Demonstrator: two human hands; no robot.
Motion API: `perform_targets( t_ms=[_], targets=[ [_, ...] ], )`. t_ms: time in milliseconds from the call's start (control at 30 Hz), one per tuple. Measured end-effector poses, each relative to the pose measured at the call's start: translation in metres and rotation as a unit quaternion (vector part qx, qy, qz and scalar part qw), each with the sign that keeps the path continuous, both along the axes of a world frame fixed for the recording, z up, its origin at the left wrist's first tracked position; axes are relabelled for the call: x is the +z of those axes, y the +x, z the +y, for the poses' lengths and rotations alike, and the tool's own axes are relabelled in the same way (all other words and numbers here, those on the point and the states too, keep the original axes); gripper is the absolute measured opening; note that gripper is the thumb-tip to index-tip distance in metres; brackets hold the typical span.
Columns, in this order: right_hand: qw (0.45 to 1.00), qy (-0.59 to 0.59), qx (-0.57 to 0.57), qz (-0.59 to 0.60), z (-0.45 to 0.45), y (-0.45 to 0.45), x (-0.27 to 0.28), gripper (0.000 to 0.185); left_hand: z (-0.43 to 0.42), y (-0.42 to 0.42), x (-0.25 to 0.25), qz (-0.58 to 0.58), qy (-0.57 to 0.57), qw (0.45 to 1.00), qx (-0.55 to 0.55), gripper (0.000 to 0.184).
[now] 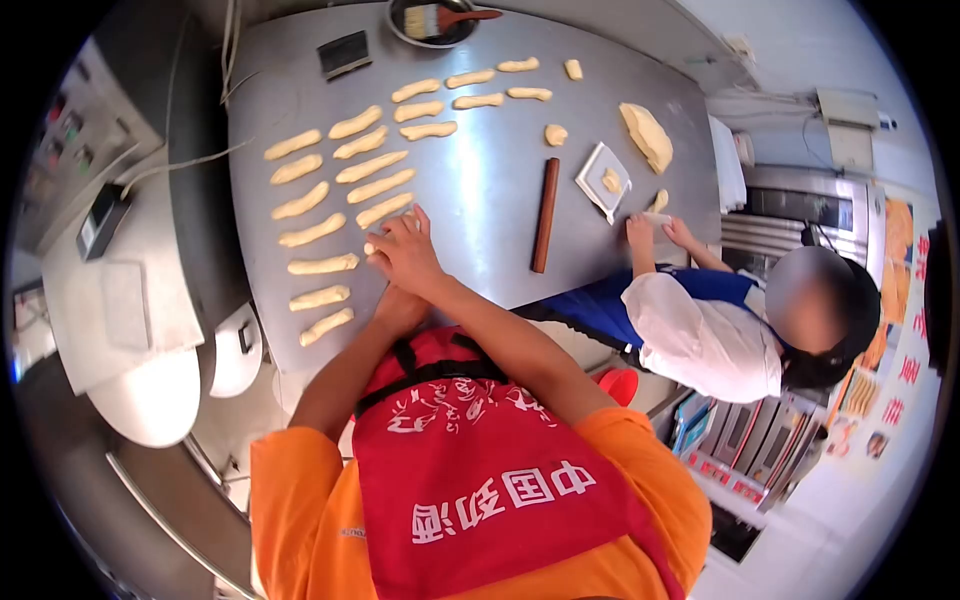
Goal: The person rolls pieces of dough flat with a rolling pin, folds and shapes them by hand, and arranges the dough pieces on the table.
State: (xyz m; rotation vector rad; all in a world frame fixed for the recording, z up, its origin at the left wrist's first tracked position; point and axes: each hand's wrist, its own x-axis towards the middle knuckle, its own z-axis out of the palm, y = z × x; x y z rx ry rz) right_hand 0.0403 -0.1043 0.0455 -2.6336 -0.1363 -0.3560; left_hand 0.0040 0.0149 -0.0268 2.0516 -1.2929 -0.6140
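R hand (408, 252) covering dough bit (371, 248), fingers slightly spread; L hand (400, 308) fingers hidden, can't tell; fingertips crowding nearest strip (384, 210), prob risking dent if R slips

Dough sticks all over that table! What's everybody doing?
The person in the red apron has their right hand at a bit of dough, beside rows of dough sticks. Their left hand is partly hidden under the right arm. A co-worker has both hands at something pale. A brown rod lies between the two people.
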Motion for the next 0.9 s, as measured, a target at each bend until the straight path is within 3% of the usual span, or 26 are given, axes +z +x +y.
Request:
perform_targets(
  t_ms=[33, 133, 167, 233, 267, 300, 400, 500, 533, 633, 667, 767, 833, 900],
  targets=[
    [1.000, 0.007, -0.009, -0.005, -0.001, 0.000, 0.014, 0.035, 0.001, 0.003, 0.004, 0.038, 0.006, 0.999, 0.013, 0.047],
    [0.997, 0.029, -0.074, -0.018, -0.045, -0.009, 0.032, 0.041, 0.006, 0.002, 0.020, -0.141, -0.034, 0.988, 0.052, 0.043],
    [0.994, 0.035, -0.101, -0.025, -0.074, -0.008, 0.036, 0.043, 0.004, 0.004, 0.025, -0.142, -0.053, 0.987, 0.053, 0.039],
    [0.946, 0.151, -0.282, -0.056, -0.150, 0.002, 0.021, 0.043, 0.002, 0.011, 0.034, -0.147, -0.083, 0.984, 0.058, 0.032],
    [0.918, 0.143, -0.369, -0.020, -0.196, 0.011, 0.028, 0.042, 0.001, 0.011, 0.033, -0.151, -0.078, 0.984, 0.058, 0.032],
    [0.914, -0.003, -0.403, -0.050, -0.255, 0.017, 0.006, 0.041, 0.001, 0.009, 0.031, -0.156, -0.070, 0.984, 0.056, 0.032],
    [0.875, -0.130, -0.466, 0.005, -0.362, 0.055, -0.005, 0.040, 0.000, 0.009, 0.026, -0.167, -0.052, 0.983, 0.057, 0.032],
    [0.886, -0.092, -0.416, 0.185, -0.387, 0.087, -0.013, 0.042, -0.001, 0.006, 0.025, -0.175, -0.042, 0.982, 0.053, 0.030],
    [0.894, -0.131, -0.410, 0.126, -0.380, 0.090, -0.021, 0.037, 0.000, 0.007, 0.026, -0.177, -0.040, 0.982, 0.052, 0.028],
    [0.932, 0.043, -0.346, 0.095, -0.375, 0.091, -0.016, 0.029, 0.001, 0.005, 0.027, -0.162, -0.041, 0.984, 0.055, 0.030],
    [0.908, 0.237, -0.317, 0.135, -0.351, 0.092, 0.020, 0.023, 0.000, 0.007, 0.027, -0.167, -0.036, 0.984, 0.045, 0.031],
    [0.982, 0.142, -0.119, 0.044, -0.270, 0.053, 0.082, 0.027, 0.006, 0.006, 0.023, -0.161, -0.013, 0.986, 0.036, 0.035],
    [0.999, 0.029, -0.014, 0.020, -0.228, -0.008, 0.067, 0.028, 0.002, 0.006, 0.027, -0.151, -0.015, 0.988, 0.039, 0.035],
    [0.997, -0.021, -0.054, 0.049, -0.180, -0.085, 0.035, 0.029, 0.002, 0.002, 0.030, -0.154, -0.014, 0.987, 0.043, 0.037]
  ],
)
